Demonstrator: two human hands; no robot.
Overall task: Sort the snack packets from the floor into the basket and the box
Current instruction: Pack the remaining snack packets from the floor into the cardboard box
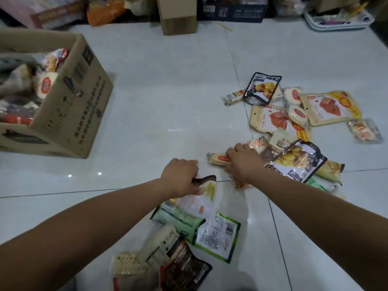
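Snack packets lie scattered on the white tiled floor (159, 97). My left hand (181, 175) is closed on a pale yellow packet with a dark brown top edge (206, 185), low in the middle. My right hand (243, 162) presses down on a long cracker packet with a red label (218, 159). A black packet showing yellow balls (298, 160) lies just right of that hand. An open cardboard box (75, 101) at the left holds several packets. No basket for sorting is clearly seen.
More packets lie in a far-right pile, with orange-and-cream pouches (329, 107) and a black pouch (261, 88). Green and dark packets (218, 234) sit near my body. A second carton (178, 15), a dark crate (233, 9) and a white tray (340, 22) line the back.
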